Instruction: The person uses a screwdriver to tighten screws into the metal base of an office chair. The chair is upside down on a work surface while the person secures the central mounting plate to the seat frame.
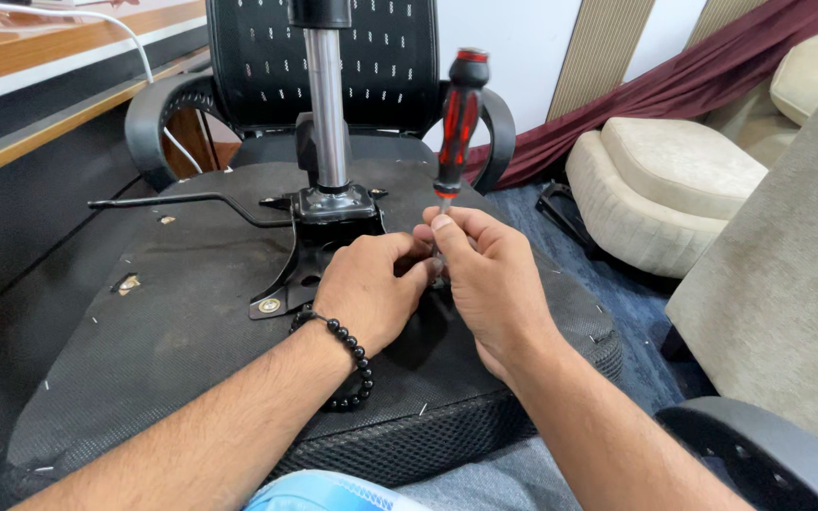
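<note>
Hands (366, 289) met at an upturned chair seat (191, 322). Right hand (485, 274) pinched an upright screwdriver (456, 123)'s shaft; left fingers curled beside its hidden tip.

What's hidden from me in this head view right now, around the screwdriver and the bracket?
- Screwdriver tip and the fastener under it: hidden behind the left hand and right hand.
- Right side of the metal mounting plate: covered by both hands.
- Top of the gas cylinder: cut off by the upper frame edge.
</note>
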